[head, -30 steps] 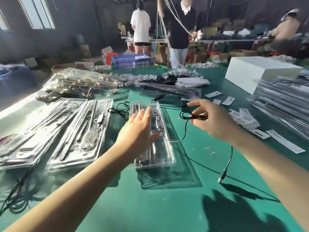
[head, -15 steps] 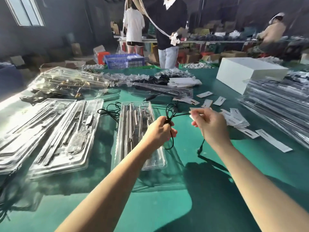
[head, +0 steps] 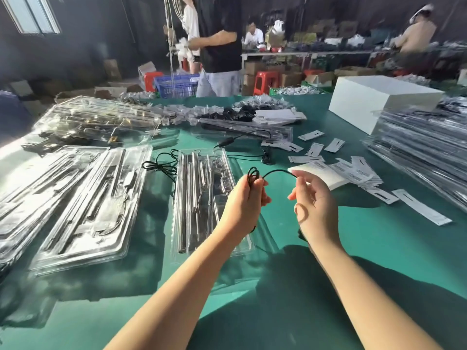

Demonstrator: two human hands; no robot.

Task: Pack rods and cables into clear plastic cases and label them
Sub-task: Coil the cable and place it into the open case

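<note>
Far left: I see filled clear plastic cases (head: 83, 208) lying side by side on the green table (head: 379, 248), their long sides running away from me, with rods and wires visible through the plastic.

Back left: a heap of more clear cases (head: 101, 120) sits further away on the table, catching bright glare.

Centre case: an open clear plastic case (head: 197, 198) lies straight ahead of me, holding several metal rods (head: 188, 198) side by side in its left half; smaller parts sit in its right half, too blurred for me to name.

Loose cable: a second black cable (head: 161, 165) lies curled on the table just beside the centre case's far left corner.

Left hand: my left hand (head: 243, 200) is raised above the right side of the centre case, fingers curled closed around a small coil of thin black cable (head: 273, 173).

Cable span: from the coil the cable arcs across the gap to my other hand.

Right hand: my right hand (head: 313, 200) pinches the cable between thumb and forefinger, the remaining fingers loosely curled; the two hands are near each other but apart.

Labels: white paper labels (head: 353, 173) are scattered on the table beyond my right hand.

Far right: a tall stack of clear cases (head: 424, 152) sits at the table's right edge, with a white box (head: 379, 102) behind it.

Background: a person in a dark top (head: 219, 46) stands at the table's far side.
</note>
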